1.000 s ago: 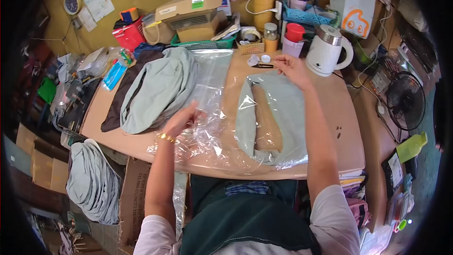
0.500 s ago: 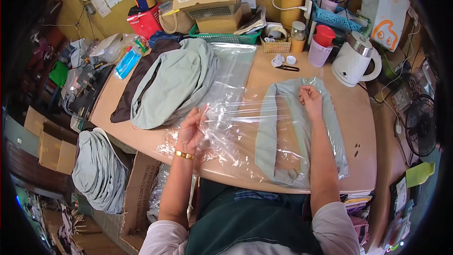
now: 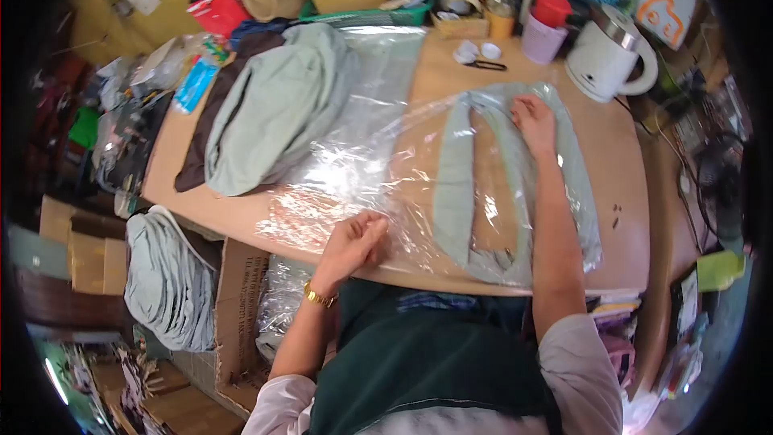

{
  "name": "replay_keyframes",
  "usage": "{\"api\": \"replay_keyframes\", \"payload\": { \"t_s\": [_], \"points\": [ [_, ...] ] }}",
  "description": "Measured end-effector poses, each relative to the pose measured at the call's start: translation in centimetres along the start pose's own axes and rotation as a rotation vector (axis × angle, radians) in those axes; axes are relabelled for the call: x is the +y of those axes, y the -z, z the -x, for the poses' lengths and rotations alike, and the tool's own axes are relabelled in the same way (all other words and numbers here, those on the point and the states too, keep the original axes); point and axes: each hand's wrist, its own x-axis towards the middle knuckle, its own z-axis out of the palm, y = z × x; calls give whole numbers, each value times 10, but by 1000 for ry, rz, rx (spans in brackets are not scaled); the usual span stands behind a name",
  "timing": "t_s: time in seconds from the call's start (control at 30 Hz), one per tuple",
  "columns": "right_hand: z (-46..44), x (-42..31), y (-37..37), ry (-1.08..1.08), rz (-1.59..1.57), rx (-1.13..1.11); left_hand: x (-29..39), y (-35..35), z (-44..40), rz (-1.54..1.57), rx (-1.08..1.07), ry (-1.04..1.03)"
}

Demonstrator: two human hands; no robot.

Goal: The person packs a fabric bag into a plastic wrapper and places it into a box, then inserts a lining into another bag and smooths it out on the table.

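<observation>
A pale grey-green fabric loop lies inside a clear plastic bag on the right part of the table. Over the loop's upper part is my right hand, its fingers curled on the plastic. My left hand, with a gold bracelet at the wrist, is closed in a pinch at the front edge, by the bag's left side; the film between its fingers is too fine to make out. Further left, folded grey-green fabric rests over dark brown fabric, beside flat clear plastic sheets.
A white kettle, a lilac cup and a small dark tool are at the back right. A green basket holds boxes at the back. Stacked grey fabric and a cardboard box are below the table's left side.
My left hand has moved down toward the front edge, and the stretched plastic has dropped lower. My right hand, earlier beyond the loop's top, is now over it. The camera view has shifted.
</observation>
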Motion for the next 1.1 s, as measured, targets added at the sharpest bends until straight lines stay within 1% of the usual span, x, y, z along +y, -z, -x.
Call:
{"api": "replay_keyframes", "payload": {
  "t_s": [0.07,0.1,0.17,0.2,0.27,0.3,0.37,0.4,0.47,0.5,0.53,0.57,0.6,0.63,0.7,0.73,0.77,0.8,0.83,0.87,0.9,0.93,0.97,1.0,1.03,1.1],
  "points": [
    [-2,7,1,0,22,-1,-42,-10,-33,141,126,-120],
    [-1,5,1,6,11,-4,-38,-20,-34,144,92,-109],
    [2,-2,1,-14,3,18,-25,-35,-34,805,224,-101],
    [2,-3,1,-28,-26,12,-30,-35,-34,805,212,-92],
    [0,-5,1,-32,-30,8,-44,-28,-30,1157,51,-127],
    [-1,-4,1,-32,-41,-5,-43,-26,-28,1153,52,-122],
    [-1,-3,1,-23,-50,-7,-39,-21,-19,1157,-228,-65],
    [-2,-2,0,-9,-55,-12,-45,-14,-17,1154,-219,-67],
    [-2,-4,-1,-2,-35,-13,-62,5,-13,740,-150,-143],
    [-2,-2,0,6,-7,-7,-57,11,-8,737,-140,-145],
    [-2,0,-1,6,-13,-14,-52,16,-3,534,2,-142],
    [-3,1,-2,27,52,-8,-46,20,1,330,141,-138],
    [-4,1,-4,48,117,-1,-24,15,9,450,211,-107],
    [-3,1,-5,48,110,-6,-28,22,13,446,219,-108],
    [-2,-3,-7,135,352,-22,-43,47,22,451,329,-108],
    [0,-4,-9,138,349,-27,-47,55,24,396,322,-175],
    [3,-7,-11,138,474,-50,-61,70,21,251,490,-223],
    [3,-11,-12,141,601,-71,-60,84,27,151,681,-335],
    [-1,-9,-14,151,605,-67,-52,87,29,49,868,-450],
    [-5,-6,-20,180,738,-142,-43,88,28,-21,918,-583],
    [-10,-5,-24,204,870,-216,-18,82,28,-94,965,-714],
    [-17,-14,-24,205,873,-210,13,56,30,-141,782,-723],
    [-26,-30,-22,123,859,-520,39,21,28,-187,599,-727],
    [-30,-48,-19,37,831,-826,50,-1,18,-549,466,-812],
    [-23,-69,-17,42,837,-815,68,-37,14,-639,271,-825],
    [7,-101,-11,97,1062,-496,64,-79,-17,-960,181,-778]
  ]
}}
